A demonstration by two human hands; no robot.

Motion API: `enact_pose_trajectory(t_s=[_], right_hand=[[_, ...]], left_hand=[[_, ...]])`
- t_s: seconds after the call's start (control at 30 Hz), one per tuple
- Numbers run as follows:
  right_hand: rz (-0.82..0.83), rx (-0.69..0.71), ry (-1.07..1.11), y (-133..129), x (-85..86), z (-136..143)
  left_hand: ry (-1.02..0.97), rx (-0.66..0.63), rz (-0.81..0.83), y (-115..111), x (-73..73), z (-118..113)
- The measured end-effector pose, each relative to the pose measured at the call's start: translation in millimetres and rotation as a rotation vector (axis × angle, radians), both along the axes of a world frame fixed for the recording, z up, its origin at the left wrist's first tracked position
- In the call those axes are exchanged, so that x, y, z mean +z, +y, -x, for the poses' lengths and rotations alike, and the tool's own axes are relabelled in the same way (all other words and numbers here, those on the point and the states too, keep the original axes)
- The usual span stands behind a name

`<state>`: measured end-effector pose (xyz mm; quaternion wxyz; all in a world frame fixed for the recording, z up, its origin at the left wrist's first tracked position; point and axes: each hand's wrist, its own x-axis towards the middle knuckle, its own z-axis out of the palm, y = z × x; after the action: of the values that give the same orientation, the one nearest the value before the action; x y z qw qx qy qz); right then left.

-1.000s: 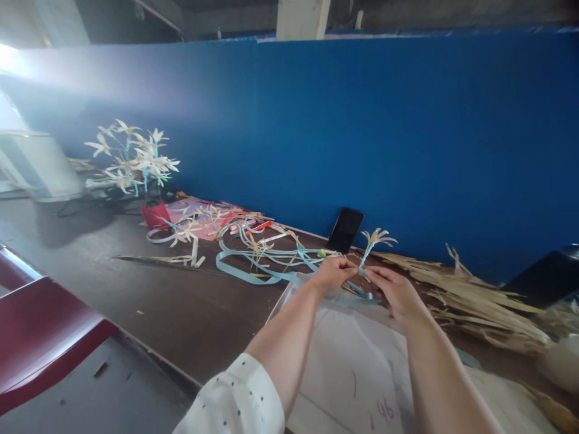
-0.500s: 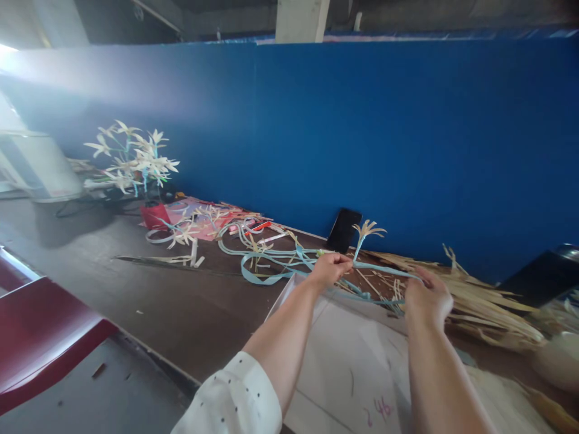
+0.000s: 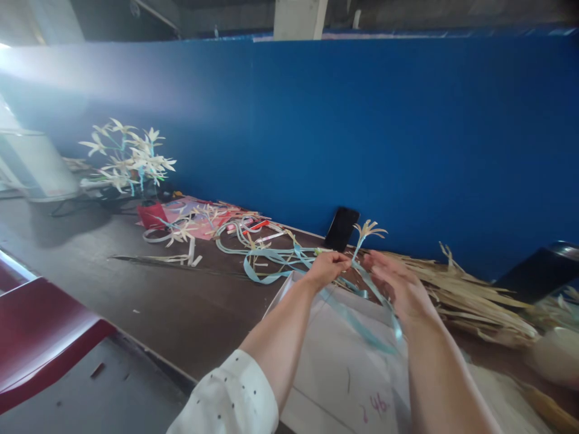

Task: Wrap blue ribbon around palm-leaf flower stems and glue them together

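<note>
Standing just above L hand (image 3: pixel 328 269), pale flower (image 3: pixel 368 229) w/ stem (image 3: pixel 358 248) pinched there; R hand (image 3: pixel 401 286) unclenched nearby.

And here's the left hand (image 3: pixel 329 269), thumb and finger pinching the pale flower (image 3: pixel 370 229) low on its blue-wrapped stem! Right hand (image 3: pixel 400 286) alongside, blurred, fingers loosely extended, pale blue ribbon (image 3: pixel 350 318) trailing below! Dark phone (image 3: pixel 342 229) just behind, dry strips (image 3: pixel 479 295) off right, white blooms (image 3: pixel 149 160) above the red pot (image 3: pixel 152 216) far left
</note>
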<state>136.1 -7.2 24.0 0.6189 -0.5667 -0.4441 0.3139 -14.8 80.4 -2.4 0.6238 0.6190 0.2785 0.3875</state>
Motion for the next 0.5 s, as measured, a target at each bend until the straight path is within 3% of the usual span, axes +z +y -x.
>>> enact_pose_trajectory(t_s=[0.13, 0.37, 0.43, 0.5], right_hand=[[0.139, 0.064, -0.236, 5.0, -7.6, 2.1], [0.159, -0.204, -0.555, 11.2, -15.4, 7.5], [0.142, -0.232, -0.566, 13.4, -18.9, 11.7], [0.123, -0.179, -0.433, 14.3, -20.9, 16.2]], left_hand=[[-0.035, -0.004, 0.007, 3.3, -3.9, -2.2], [0.000, -0.026, -0.003, 6.2, -8.6, -5.3], [0.001, -0.036, -0.004, 5.7, -8.5, -5.5], [-0.008, -0.051, 0.004, 5.0, -7.9, -5.2]])
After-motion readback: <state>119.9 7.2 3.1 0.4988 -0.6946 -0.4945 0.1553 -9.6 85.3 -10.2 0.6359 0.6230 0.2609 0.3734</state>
